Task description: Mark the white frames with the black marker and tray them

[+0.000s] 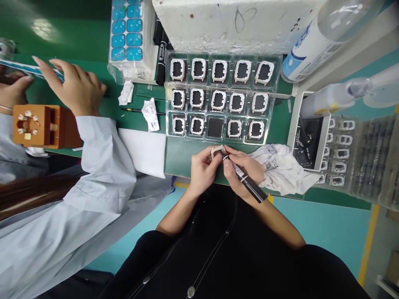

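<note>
Close to the table's front edge, my left hand (202, 171) pinches a small white watch-case frame (217, 149) between thumb and fingers. My right hand (245, 168) is closed round a black marker pen (254, 189), whose tip end meets the frame or lies right beside it; exact contact is hidden by the fingers. Just beyond my hands lies a clear plastic tray (229, 137) with rows of similar white frames (218, 100). One pocket (215, 127) in its nearest row holds no frame. A crumpled white cloth (280, 168) lies against my right hand.
At left, a co-worker's hands (77, 87) hold a blue-and-white strip near an orange fixture (37, 126). A white foam sheet (145, 151), crumpled tissues (151, 115) and black markers (161, 58) lie left of the tray. Bottles (299, 58) and a white box (296, 124) stand right.
</note>
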Demonstrator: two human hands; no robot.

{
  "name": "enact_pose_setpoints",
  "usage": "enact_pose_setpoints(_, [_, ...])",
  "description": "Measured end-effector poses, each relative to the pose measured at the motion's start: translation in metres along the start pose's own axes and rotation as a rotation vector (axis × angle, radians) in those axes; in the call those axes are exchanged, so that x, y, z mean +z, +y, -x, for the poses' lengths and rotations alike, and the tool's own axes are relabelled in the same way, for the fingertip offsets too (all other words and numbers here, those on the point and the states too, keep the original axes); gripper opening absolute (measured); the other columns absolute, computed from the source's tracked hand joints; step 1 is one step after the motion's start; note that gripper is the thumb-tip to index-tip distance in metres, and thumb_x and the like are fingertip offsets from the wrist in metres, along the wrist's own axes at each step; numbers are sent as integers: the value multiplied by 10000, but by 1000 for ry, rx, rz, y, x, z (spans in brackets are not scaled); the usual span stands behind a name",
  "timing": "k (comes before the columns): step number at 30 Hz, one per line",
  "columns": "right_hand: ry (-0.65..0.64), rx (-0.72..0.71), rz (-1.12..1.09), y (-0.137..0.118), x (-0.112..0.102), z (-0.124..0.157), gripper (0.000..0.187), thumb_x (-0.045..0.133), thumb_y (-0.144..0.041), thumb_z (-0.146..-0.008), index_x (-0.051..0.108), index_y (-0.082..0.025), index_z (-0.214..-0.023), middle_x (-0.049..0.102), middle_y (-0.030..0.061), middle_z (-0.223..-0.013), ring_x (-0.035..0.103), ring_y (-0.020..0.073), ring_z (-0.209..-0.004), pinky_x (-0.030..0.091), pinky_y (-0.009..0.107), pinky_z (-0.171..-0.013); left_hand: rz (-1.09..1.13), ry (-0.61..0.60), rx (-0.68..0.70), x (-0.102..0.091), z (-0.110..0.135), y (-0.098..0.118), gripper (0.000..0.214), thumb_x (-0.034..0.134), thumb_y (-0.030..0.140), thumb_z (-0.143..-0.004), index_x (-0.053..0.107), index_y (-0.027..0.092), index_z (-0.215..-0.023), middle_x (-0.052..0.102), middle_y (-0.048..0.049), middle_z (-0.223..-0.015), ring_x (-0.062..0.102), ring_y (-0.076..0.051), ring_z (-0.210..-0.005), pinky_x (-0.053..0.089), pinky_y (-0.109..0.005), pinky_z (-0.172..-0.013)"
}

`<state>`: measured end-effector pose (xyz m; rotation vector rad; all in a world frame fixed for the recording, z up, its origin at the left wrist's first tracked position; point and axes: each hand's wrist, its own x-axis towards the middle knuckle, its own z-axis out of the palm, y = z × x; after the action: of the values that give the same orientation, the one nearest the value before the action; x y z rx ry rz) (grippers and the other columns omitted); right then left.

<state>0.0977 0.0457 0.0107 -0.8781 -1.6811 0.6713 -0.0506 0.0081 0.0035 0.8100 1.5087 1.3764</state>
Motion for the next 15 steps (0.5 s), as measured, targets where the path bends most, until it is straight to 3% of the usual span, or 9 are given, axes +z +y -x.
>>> enact_pose_setpoints(5, [9, -1, -13, -1, 1, -2, 135, 829, -195, -1135, 816, -304, -1214, 952, 3, -1016, 1011, 313, -1112, 879, 411, -949, -10, -6, 23, -1, 1, -5, 411, 957, 608, -1061, 981, 200, -1107, 889, -61, -958, 720, -187, -833, 621, -271, -761])
enact_pose_setpoints(11, [3, 1, -5, 0, 0, -1, 176, 827, -165, -1128, 813, -310, -1226, 954, 5, -1032, 1010, 313, -1104, 874, 416, -958, -128, 10, 44, 0, 6, -5, 380, 883, 575, -1125, 956, 202, -1113, 798, -23, -858, 602, -162, -758, 534, -257, -704])
enact_pose_setpoints(15, [-116, 9, 46, 4, -3, 1, 99, 806, -213, -1155, 838, -303, -1184, 952, 20, -1020, 992, 290, -989, 868, 440, -1061, -240, 26, 82, 3, 7, -1, 375, 833, 551, -1142, 910, 197, -1044, 635, 30, -715, 458, -133, -659, 410, -246, -613])
